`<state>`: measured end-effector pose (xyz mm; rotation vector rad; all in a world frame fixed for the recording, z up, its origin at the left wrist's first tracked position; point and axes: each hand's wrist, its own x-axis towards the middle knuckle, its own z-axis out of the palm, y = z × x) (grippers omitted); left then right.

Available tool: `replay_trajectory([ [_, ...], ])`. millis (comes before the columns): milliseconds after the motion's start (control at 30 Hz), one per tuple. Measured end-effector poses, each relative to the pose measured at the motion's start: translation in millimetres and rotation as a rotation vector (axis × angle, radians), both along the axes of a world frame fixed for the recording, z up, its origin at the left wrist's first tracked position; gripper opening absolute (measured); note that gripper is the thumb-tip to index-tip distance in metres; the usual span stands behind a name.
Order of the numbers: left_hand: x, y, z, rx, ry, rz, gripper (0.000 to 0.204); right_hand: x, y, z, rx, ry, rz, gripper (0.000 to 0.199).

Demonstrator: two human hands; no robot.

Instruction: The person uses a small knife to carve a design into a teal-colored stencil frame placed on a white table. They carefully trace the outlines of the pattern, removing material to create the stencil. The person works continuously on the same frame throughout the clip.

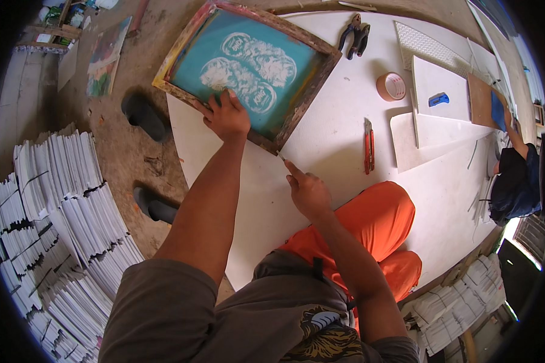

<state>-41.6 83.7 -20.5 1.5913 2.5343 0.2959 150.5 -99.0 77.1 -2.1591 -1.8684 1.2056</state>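
Observation:
A wooden-framed printing screen [191,51] lies tilted across the white board, its teal mesh bearing two white slipper-shaped designs. My left hand [227,120] grips its near side rail, with some fingers over the mesh. At the frame's near corner, my right hand [309,192] is closed around a slim tool; its thin metal tip [280,156] meets the wood, while the handle is hidden in my fist. A red utility knife [369,147] lies to the right of that hand.
Pliers [356,37] and a roll of brown tape [391,86] lie on the white board [339,91]. A blue cutter [439,100] rests on white panels at right, near another person [518,175]. Paper stacks [72,199] stand at left, beside dark slippers [144,115] on the floor.

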Motion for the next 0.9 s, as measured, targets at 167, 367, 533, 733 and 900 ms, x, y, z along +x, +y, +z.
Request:
replay_trajectory([
  [167,-1,0,-2,0.005,0.013,0.0,0.049,-5,3,8,-0.036,-0.081,0.054,0.043],
  [367,-1,-1,-4,0.021,0.04,-0.009,0.05,-18,9,19,-0.16,-0.254,0.188,0.05],
  [533,0,-3,-10,0.057,0.058,-0.022,0.05,-17,13,16,-0.224,-0.087,0.099,0.055],
  [733,-1,-1,-7,0.029,0.043,-0.021,0.05,-20,9,15,-0.151,-0.241,0.185,0.051],
  [900,-2,0,-7,0.02,0.06,-0.024,0.05,-3,18,5,-0.229,0.198,-0.052,0.051],
])
